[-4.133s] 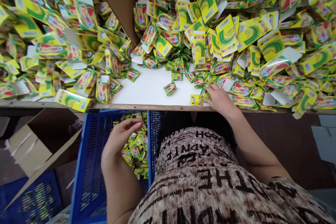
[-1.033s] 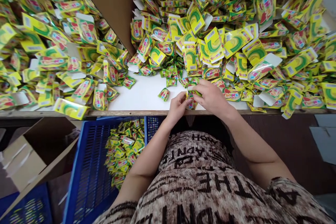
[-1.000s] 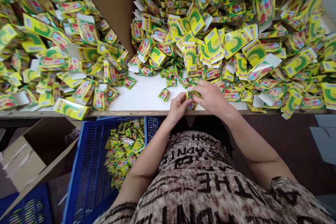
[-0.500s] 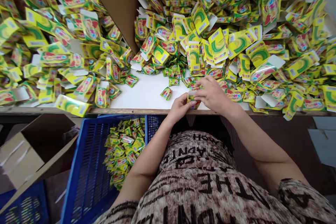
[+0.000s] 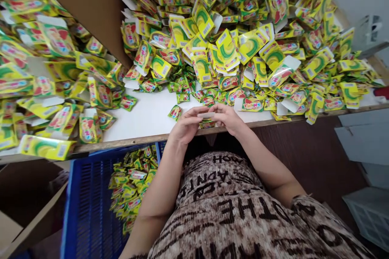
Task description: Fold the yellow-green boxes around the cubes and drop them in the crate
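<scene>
- White-edged sachet (image 5: 206,115) pinched between both hands, just above the table's front edge
- left hand (image 5: 185,126), right hand (image 5: 227,118): fingers closed on it
- yellow-green sachets (image 5: 227,48) heaped on white table (image 5: 146,119)
- blue plastic crate (image 5: 88,218) below, holding more

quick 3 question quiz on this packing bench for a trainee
1. Where is the blue plastic crate? A on the white board, B below the board's front edge, C behind the heaped sachets
2. True or false: a lone sachet lies on the white board, apart from the heap.
3. Fill in: the left hand and right hand meet just above the board's ____ edge.

Key: 1 B; 2 true; 3 front
</scene>
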Action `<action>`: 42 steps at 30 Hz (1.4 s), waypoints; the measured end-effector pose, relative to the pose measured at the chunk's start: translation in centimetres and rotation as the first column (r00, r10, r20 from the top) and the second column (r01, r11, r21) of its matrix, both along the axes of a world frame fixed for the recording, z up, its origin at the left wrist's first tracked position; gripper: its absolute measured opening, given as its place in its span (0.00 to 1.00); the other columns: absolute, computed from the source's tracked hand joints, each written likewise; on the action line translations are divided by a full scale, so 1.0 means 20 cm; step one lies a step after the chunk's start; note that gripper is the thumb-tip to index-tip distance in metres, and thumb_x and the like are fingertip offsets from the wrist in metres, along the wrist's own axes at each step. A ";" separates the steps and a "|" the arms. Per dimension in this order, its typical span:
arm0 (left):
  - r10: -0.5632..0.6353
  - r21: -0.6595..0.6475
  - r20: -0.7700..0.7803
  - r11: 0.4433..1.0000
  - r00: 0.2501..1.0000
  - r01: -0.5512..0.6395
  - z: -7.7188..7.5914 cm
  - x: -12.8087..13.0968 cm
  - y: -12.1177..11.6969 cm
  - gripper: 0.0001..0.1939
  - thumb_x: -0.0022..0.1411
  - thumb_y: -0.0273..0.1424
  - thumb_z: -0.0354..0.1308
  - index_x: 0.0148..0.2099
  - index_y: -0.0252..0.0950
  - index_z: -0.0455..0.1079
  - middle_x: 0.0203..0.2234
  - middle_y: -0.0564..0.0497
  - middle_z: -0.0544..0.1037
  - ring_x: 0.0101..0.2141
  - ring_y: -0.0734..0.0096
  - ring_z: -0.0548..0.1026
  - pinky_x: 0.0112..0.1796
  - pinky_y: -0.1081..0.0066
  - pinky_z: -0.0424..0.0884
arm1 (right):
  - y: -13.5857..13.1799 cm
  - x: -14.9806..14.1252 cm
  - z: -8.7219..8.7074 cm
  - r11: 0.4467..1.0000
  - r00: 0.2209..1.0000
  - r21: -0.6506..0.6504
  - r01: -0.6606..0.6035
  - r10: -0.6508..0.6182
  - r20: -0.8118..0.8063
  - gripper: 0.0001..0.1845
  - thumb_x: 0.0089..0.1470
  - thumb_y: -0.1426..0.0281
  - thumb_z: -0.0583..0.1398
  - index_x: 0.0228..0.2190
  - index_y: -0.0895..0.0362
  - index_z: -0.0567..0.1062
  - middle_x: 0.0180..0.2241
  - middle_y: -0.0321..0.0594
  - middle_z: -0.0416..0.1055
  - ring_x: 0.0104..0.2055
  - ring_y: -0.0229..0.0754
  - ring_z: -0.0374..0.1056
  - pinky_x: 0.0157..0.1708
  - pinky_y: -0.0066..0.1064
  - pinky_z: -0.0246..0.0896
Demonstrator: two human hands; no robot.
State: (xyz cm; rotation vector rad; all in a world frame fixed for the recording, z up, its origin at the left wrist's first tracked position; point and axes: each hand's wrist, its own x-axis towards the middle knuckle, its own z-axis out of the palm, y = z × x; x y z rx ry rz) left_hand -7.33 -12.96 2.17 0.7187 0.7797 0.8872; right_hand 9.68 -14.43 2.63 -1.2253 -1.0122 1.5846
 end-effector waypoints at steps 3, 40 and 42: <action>0.134 0.003 -0.031 0.991 0.991 -0.134 0.00 0.03 0.01 0.13 0.43 0.25 0.69 0.36 0.37 0.79 0.34 0.51 0.82 0.37 0.69 0.77 0.45 0.68 0.71 | 0.05 -0.03 0.00 0.975 0.981 0.195 0.103 -0.132 0.144 0.04 0.43 0.69 0.65 0.26 0.56 0.77 0.25 0.32 0.69 0.27 0.33 0.61 0.26 0.27 0.57; 0.296 0.696 -0.571 0.668 0.766 0.261 -0.09 -0.01 0.02 0.18 0.65 0.35 0.59 0.57 0.44 0.75 0.32 0.49 0.75 0.32 0.68 0.69 0.37 0.69 0.67 | -0.11 0.39 -0.07 0.838 0.364 0.546 -0.004 -0.508 0.781 0.22 0.64 0.60 0.54 0.56 0.52 0.75 0.56 0.51 0.68 0.60 0.56 0.60 0.61 0.55 0.54; 0.289 0.693 -0.565 0.675 0.773 0.254 -0.10 0.00 0.03 0.18 0.65 0.35 0.59 0.56 0.44 0.76 0.31 0.49 0.74 0.32 0.69 0.70 0.37 0.69 0.67 | -0.08 0.55 -0.08 0.889 0.099 0.443 0.112 -0.454 0.885 0.31 0.62 0.56 0.56 0.61 0.59 0.68 0.60 0.61 0.63 0.62 0.65 0.55 0.59 0.62 0.51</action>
